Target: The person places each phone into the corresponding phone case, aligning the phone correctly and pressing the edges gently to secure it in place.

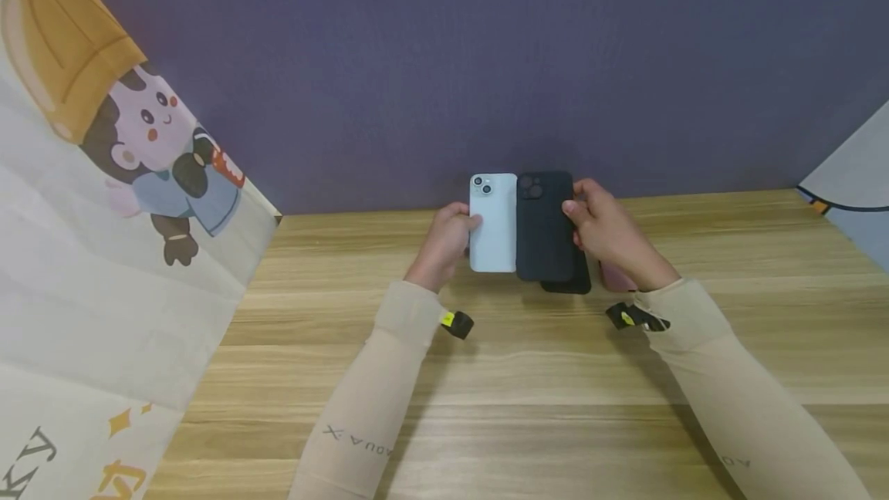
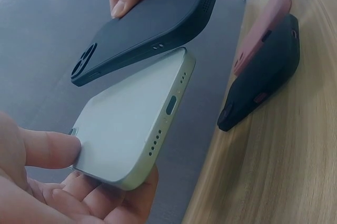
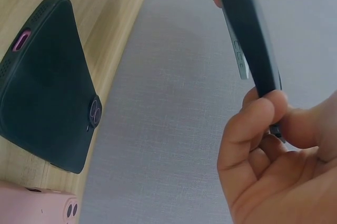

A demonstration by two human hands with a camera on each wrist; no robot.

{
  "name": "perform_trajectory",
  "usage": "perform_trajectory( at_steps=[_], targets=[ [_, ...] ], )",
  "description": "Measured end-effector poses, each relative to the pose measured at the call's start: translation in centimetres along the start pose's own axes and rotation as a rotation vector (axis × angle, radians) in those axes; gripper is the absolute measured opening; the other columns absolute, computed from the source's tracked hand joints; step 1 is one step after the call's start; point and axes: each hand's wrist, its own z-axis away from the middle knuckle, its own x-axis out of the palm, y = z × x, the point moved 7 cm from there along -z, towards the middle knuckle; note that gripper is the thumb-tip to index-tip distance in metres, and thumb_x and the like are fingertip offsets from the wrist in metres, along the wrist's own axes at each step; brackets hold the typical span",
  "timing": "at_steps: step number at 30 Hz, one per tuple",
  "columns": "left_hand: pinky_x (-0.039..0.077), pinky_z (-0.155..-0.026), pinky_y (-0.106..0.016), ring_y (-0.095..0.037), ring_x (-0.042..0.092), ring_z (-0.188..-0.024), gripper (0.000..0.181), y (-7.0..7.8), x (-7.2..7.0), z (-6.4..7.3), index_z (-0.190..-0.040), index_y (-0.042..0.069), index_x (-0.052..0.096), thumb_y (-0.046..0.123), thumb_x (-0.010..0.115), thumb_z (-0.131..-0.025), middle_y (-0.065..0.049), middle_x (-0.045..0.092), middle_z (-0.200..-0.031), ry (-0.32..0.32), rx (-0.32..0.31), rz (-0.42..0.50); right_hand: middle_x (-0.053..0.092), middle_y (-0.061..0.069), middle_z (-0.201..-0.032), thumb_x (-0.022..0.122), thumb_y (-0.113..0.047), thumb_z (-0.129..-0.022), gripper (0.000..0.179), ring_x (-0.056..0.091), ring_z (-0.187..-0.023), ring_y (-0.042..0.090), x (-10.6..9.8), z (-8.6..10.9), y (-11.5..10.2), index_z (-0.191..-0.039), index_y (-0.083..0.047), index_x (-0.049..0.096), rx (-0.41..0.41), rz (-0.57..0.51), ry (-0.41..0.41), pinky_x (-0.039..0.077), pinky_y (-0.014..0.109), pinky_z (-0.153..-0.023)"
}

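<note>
My left hand [image 1: 450,241] pinches a pale, whitish-green smartphone [image 1: 494,230] by its left edge, thumb on the back and fingers beneath. Its two-lens camera is at the top left. In my right hand [image 1: 606,226] is a black phone case [image 1: 544,226], gripped by its right edge between thumb and fingers. Case and phone are held side by side above the table, backs up. In the left wrist view the black case [image 2: 152,24] tilts just over the phone [image 2: 131,121]. The case's camera cutouts show wall-side; its inside is hidden.
On the wooden table [image 1: 486,392] lie a second black-cased phone [image 3: 50,87] and a pink-cased one [image 3: 39,203], both near the back edge by my right hand. A dark grey-blue panel [image 1: 444,60] rises behind the table. A printed cloth [image 1: 104,276] hangs at the left.
</note>
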Motion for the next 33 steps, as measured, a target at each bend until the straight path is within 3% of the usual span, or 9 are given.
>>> perform_trajectory(
  at_steps=[19, 28, 33],
  targets=[
    [0.052, -0.100, -0.053, -0.026, 0.061, -0.106, 0.012, 0.2, 0.7, 0.1, -0.109, 0.004, 0.055, 0.014, 0.049, -0.105, -0.017, 0.062, -0.121, -0.021, -0.003, 0.011, 0.058, 0.011, -0.078, 0.037, -0.017, -0.112, 0.034, 0.054, -0.059, 0.015, 0.3, 0.0, 0.0, -0.135, 0.008, 0.037, -0.005, -0.013, 0.007, 0.048, 0.027, -0.056],
    [0.055, -0.088, -0.041, -0.025, 0.063, -0.105, 0.014, 0.3, 1.1, 0.2, -0.111, 0.003, 0.057, 0.013, 0.050, -0.105, -0.016, 0.064, -0.118, -0.026, 0.012, 0.010, 0.058, 0.010, -0.076, 0.039, -0.016, -0.111, 0.033, 0.054, -0.058, 0.014, 0.4, 0.0, -0.2, -0.133, 0.009, 0.038, -0.015, -0.007, 0.015, 0.048, 0.026, -0.055],
    [0.055, -0.092, -0.046, -0.025, 0.062, -0.105, 0.013, 0.2, 1.1, 0.3, -0.110, 0.004, 0.057, 0.013, 0.050, -0.105, -0.015, 0.064, -0.118, -0.023, 0.009, 0.007, 0.059, 0.011, -0.078, 0.039, -0.018, -0.111, 0.036, 0.055, -0.059, 0.015, 0.4, 0.1, -0.4, -0.135, 0.009, 0.038, -0.011, 0.016, 0.014, 0.049, 0.027, -0.056]
  ],
)
